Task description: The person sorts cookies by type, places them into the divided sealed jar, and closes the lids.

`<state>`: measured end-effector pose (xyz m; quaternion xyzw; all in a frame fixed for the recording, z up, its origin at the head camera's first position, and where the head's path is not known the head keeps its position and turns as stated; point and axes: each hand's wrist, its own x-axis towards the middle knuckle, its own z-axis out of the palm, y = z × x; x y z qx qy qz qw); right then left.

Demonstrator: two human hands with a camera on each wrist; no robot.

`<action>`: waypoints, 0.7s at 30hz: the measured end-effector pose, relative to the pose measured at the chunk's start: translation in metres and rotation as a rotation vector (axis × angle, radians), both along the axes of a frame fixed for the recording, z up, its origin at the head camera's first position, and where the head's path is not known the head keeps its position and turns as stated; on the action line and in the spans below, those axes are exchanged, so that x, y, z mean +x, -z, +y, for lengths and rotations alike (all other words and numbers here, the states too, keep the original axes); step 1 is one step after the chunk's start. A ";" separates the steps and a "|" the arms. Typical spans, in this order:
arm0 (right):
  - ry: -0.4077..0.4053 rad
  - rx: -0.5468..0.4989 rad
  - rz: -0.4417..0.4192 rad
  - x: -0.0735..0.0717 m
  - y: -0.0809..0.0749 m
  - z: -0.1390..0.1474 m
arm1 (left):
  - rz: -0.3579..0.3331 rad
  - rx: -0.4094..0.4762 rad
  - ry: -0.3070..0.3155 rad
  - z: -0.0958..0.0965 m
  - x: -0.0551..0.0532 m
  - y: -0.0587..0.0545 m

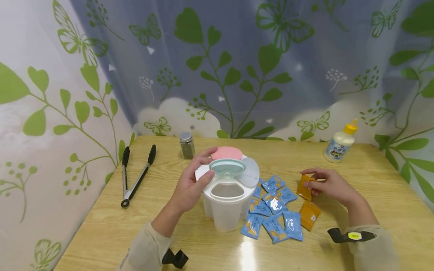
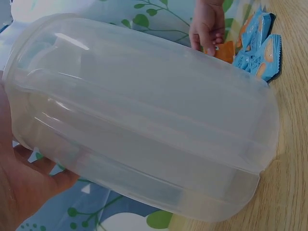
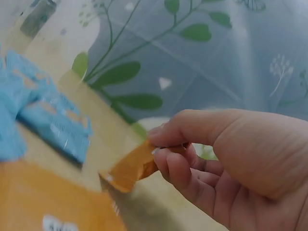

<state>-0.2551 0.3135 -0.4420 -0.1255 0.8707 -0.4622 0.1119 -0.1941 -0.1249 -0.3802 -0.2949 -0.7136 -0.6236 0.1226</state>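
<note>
A translucent plastic divided storage canister (image 1: 226, 218) stands upright in front of me. Its white lid carries pink, pale grey and mint flaps; the mint flap (image 1: 228, 166) is raised beside an opening (image 1: 227, 190). My left hand (image 1: 190, 186) grips the canister at the left of its lid, thumb on top; the left wrist view shows the clear wall close up. To the right, my right hand (image 1: 331, 186) pinches an orange snack packet (image 3: 131, 167) between thumb and fingers. A second orange packet (image 1: 310, 215) lies on the table just below that hand.
Several blue snack packets (image 1: 274, 203) lie between the canister and the orange packets. Black-tipped tongs (image 1: 135, 182) lie spread at left. A spice jar (image 1: 187, 145) stands behind the canister, and a yellow-capped bottle (image 1: 339, 145) at back right. Patterned curtain (image 1: 237, 75) borders the table.
</note>
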 end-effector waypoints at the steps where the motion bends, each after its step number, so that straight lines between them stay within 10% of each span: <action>1: -0.008 -0.016 -0.002 0.001 -0.004 -0.001 | 0.002 0.002 0.001 0.000 0.000 0.000; 10: -0.024 -0.148 0.006 0.010 -0.028 -0.017 | -0.005 0.009 0.000 0.001 0.000 0.001; 21: -0.117 -0.635 -0.083 0.019 -0.049 -0.048 | -0.006 0.010 0.004 0.001 0.000 0.001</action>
